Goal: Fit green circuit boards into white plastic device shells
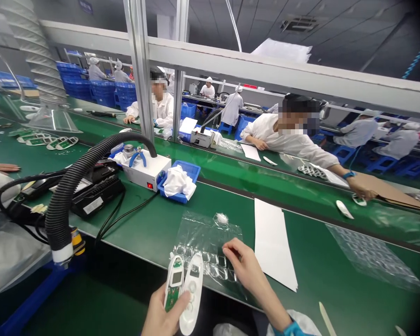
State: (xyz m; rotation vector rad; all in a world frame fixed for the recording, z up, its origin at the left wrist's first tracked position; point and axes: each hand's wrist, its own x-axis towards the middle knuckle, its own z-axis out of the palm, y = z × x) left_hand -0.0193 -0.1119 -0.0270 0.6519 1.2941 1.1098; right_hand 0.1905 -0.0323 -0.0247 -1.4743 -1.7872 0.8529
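My left hand (166,311) grips two white casing halves side by side above the table's front edge. One half holds a green circuit board (173,296) with a small grey screen. The other is a long white cover (191,298) with a window and round button openings, and my thumb presses on it. To the right, my right hand (245,263) hovers at a clear plastic sheet (199,228) with rows of small square pieces. Its thumb and forefinger are pinched together; whatever may be between them is too small to make out. A white wad (221,218) lies at the sheet's far edge.
White paper (271,238) lies right of my hand. A blue bin (187,170) with white cloth, a white box (145,168) and a black hose (70,186) stand left. Across the green conveyor (266,182), a co-worker's hand (363,188) touches a white part.
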